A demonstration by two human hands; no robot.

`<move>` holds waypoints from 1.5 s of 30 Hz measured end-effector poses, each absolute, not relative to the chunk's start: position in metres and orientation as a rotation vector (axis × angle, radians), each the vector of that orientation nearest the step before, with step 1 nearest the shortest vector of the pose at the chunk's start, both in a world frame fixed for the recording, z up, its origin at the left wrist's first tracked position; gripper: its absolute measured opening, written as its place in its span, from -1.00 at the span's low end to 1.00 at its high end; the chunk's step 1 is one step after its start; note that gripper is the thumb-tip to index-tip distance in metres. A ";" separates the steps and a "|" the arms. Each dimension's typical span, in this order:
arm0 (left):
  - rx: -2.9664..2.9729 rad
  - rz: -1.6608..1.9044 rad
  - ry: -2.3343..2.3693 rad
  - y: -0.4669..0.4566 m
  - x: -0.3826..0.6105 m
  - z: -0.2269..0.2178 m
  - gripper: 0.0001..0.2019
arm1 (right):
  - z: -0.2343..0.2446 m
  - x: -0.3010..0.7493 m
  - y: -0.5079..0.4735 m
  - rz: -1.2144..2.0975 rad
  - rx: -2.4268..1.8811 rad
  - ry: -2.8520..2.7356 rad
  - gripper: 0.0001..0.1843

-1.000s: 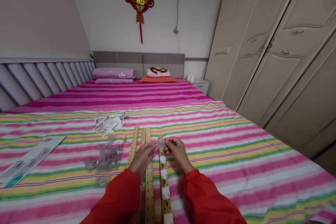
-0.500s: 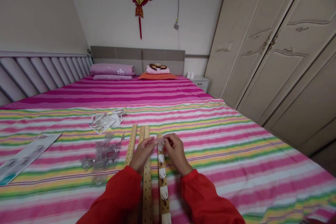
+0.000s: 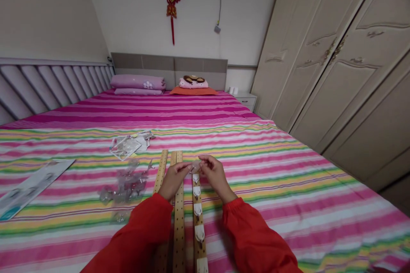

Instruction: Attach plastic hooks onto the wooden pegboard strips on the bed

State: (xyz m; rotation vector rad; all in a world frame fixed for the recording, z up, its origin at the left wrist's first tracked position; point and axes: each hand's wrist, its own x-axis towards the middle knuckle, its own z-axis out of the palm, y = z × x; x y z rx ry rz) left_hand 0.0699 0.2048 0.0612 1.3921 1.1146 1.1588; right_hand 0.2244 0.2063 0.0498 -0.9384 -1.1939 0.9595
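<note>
Between the fingertips of my left hand (image 3: 174, 179) and my right hand (image 3: 214, 174) is a small clear adhesive hook (image 3: 195, 165). Both hands pinch it from the sides, just above the far end of a perforated wooden strip (image 3: 199, 221). Along that strip sits a row of white-backed hooks (image 3: 197, 210), several in number. My left wrist crosses over other perforated wooden strips (image 3: 179, 222) lying parallel to it. Left of them is a loose pile of clear adhesive hooks (image 3: 128, 185).
Opened plastic packets (image 3: 125, 146) lie beyond the pile. A long package of hooks (image 3: 35, 187) rests at the far left on the striped bedsheet (image 3: 288, 204). Folded bedding (image 3: 137, 83) is stacked by the headboard (image 3: 201, 66); a wardrobe (image 3: 346, 76) stands on the right.
Both hands have raised the clear hook slightly off the strip's far end. My left fingers have closed in on it. The view has shifted a little.
</note>
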 end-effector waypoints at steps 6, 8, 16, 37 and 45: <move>1.277 1.173 1.128 0.223 0.075 0.055 -0.69 | 0.046 0.225 0.223 1.147 -0.927 -0.981 -0.69; 1.212 1.199 1.143 0.228 0.078 0.051 -0.70 | 0.039 0.224 0.227 1.188 -0.941 -0.969 -0.71; 1.240 1.244 1.254 0.243 0.085 0.023 -0.67 | 0.005 0.217 0.241 1.153 -1.006 -0.938 -0.78; 1.936 1.079 1.502 0.241 0.096 0.013 -0.70 | -0.032 0.211 0.251 0.918 -1.150 -1.064 -0.73; 2.024 0.979 1.627 0.242 0.096 0.004 -0.65 | -0.042 0.212 0.256 0.857 -1.240 -1.137 -0.74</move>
